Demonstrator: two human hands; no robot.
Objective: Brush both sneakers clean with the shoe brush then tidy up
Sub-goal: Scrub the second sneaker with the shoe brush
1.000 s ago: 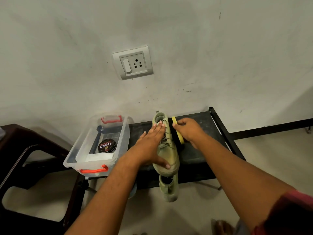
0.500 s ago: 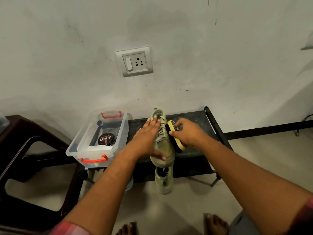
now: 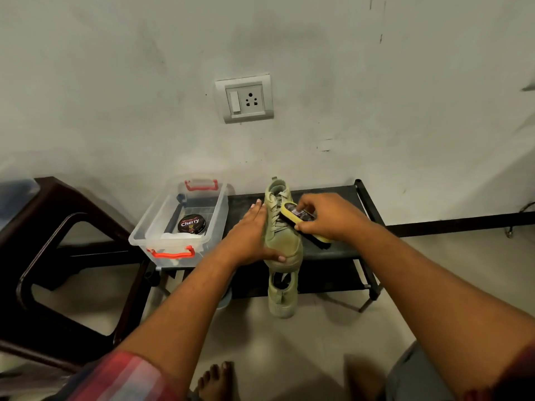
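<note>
Sneaker (image 3: 282,235) flat on the black rack (image 3: 341,250), heel far, toe at the near edge, braced by the left hand (image 3: 249,241): fingers laid straight along its left flank, thumb across the toe cap, nothing gripped, most likely to keep the shoe from skidding under the strokes. Right hand (image 3: 327,218) clasped round the yellow-backed shoe brush (image 3: 298,217), bristles turned down against the laces and right side. Second sneaker (image 3: 282,299) just below the rack's near edge, partly tucked under; on floor or lower shelf, hard to tell, and whether brushed yet, unknowable. Clear bin (image 3: 139,238) with red handles at the rack's left end, open-topped, presumably kept close for tidying. Inside, round black tin (image 3: 192,224) marked "Cherry"; smaller print beneath too small to read. Dark label on the brush back, illegible.
</note>
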